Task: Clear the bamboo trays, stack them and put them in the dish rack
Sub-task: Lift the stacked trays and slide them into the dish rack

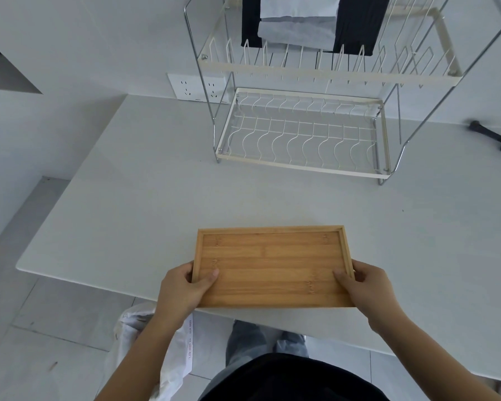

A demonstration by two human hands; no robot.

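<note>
Left hand (pixel 182 287) grips the left short edge of the bamboo tray (pixel 272 267), thumb on the inner floor and fingers curled under, right hand (pixel 366 287) mirrors it on the right edge, tray at the near edge of the white table (pixel 128 198). Tray looks stiff, light, smooth-finished, likely a bit slick, so the raised rim at both short ends is the safe hold. Whether it is one tray or a stack can't be told from above, underside and fingers hidden; the dish rack (pixel 301 134) stands well apart at the back, top tier cut off.
</note>
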